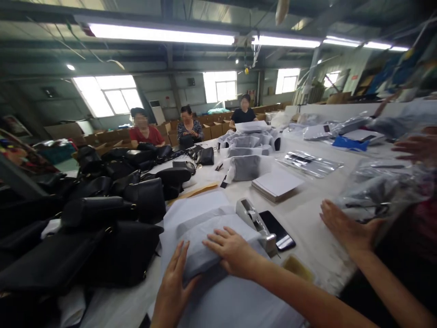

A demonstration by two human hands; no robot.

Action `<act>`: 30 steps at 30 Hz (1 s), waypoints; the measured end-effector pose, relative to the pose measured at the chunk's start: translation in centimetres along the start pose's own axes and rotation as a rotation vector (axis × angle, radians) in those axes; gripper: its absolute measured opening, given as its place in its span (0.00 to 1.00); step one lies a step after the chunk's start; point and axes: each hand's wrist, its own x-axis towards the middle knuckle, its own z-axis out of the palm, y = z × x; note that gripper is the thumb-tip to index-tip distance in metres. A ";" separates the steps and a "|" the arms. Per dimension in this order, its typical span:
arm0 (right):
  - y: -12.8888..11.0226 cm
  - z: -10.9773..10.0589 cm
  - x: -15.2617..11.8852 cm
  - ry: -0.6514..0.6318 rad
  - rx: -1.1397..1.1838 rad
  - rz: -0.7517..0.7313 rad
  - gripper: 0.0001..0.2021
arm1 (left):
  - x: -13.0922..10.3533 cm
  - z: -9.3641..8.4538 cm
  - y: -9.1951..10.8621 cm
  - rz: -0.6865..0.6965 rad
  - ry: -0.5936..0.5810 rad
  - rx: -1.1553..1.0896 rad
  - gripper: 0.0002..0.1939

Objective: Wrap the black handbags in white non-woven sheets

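A bundle (205,234) in white tissue paper lies in front of me, over more white sheets (246,296). At its near left side rests my left hand (175,282), fingers stretched and thumb apart. My right hand (234,250) lies on top of the bundle with its fingers spread. What the paper covers is hidden. Just beyond my right hand stands a grey tape dispenser (256,223), with a black phone (276,230) beside it.
Black bags (116,246) are piled on the left. Wrapped bags (247,166), a stack of white boards (276,184) and plastic-covered items (309,164) lie further back. A co-worker's hands (348,228) are at the right. Several people sit across the table.
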 end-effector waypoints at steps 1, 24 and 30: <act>0.4 -0.9 0.7 0.068 -0.005 0.009 0.35 | 0.8 -0.7 0.1 -0.042 0.048 0.004 0.40; 2.8 -2.4 -7.4 0.485 0.066 0.177 0.09 | 14.5 -4.8 -3.1 -0.242 -0.069 -0.233 0.38; 20.0 -14.9 -18.5 0.654 0.042 0.435 0.37 | 15.4 -5.2 -2.1 -0.394 -0.055 -0.249 0.35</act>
